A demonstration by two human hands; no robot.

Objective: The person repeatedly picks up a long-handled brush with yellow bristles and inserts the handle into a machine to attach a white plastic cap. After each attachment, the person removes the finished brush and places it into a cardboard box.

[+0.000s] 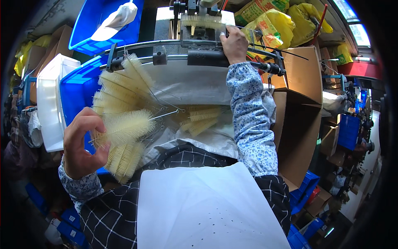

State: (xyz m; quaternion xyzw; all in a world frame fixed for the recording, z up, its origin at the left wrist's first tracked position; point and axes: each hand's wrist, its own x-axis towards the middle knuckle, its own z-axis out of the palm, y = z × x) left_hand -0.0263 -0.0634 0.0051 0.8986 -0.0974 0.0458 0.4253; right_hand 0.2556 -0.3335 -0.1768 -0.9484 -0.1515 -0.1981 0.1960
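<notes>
My left hand (77,146) curled, fingers apart, by a fuzzy brush (134,125) — touching, I couldn't tell — and my right hand (235,45) hid its grip at the machine (200,42).

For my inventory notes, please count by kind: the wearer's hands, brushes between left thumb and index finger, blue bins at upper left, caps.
Left hand and right hand: 2
Brush: 1
Upper blue bin and lower blue bin: 2
White cap: 1
Total: 6

At left, the left hand (85,143) curves around the bristled end of a pale brush (134,125), near a pile of brushes (120,89). Farther right, the right hand (235,45) is at a machine (197,42); a cardboard box (304,139) stands to its right.
</notes>
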